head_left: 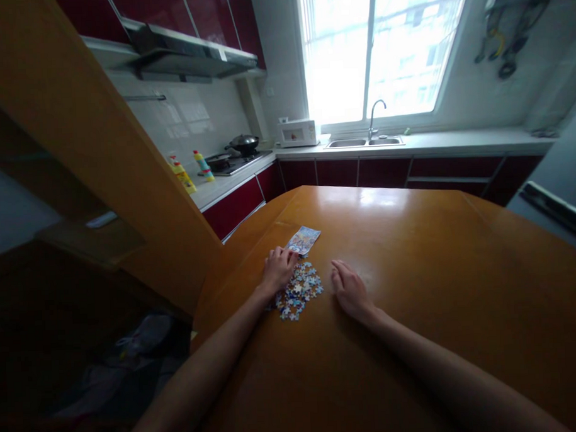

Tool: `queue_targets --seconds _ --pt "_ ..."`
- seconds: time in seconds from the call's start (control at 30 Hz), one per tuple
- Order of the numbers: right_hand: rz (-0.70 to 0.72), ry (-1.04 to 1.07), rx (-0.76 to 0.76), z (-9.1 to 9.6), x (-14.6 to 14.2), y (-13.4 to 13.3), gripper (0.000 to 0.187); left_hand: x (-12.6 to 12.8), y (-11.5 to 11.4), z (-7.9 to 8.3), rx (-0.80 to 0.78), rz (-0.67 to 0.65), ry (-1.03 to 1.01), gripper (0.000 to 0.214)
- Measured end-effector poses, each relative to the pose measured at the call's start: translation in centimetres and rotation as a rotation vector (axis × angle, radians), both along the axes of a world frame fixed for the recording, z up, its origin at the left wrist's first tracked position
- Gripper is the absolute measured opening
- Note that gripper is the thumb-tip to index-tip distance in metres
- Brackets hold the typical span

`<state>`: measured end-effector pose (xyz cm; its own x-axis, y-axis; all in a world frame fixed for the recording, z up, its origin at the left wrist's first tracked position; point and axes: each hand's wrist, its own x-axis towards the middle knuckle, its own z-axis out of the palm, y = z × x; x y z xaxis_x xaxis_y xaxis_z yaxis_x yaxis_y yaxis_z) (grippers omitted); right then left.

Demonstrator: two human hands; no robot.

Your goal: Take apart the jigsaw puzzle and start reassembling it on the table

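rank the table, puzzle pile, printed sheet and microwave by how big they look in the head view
Largest to smallest, by apparent size only:
1. table
2. puzzle pile
3. microwave
4. printed sheet

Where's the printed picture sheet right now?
In the head view, the printed sheet lies on the left part of the table, just beyond the left hand and the puzzle pieces.
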<state>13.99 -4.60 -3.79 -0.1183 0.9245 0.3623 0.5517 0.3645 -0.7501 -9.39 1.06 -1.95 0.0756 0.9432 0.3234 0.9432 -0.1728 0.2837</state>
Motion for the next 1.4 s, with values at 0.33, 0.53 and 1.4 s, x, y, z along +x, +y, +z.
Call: queue_targets --seconds 0.33,0.53,1.4 --pt "-0.025 0.1 0.026 0.1 0.7 0.2 0.039 0.8 0.0 -0.1 -0.031 -0.323 -0.006 0.041" --pt "-0.015 0.053 0.013 0.7 0.8 0.0 0.036 -0.8 -2.4 0.4 -0.059 -0.362 -0.045 0.046" --pt "0.13 -0.187 -0.032 0.9 -2.1 -4.2 0.063 0.8 3.8 0.7 -0.151 -0.42 0.029 0.045"
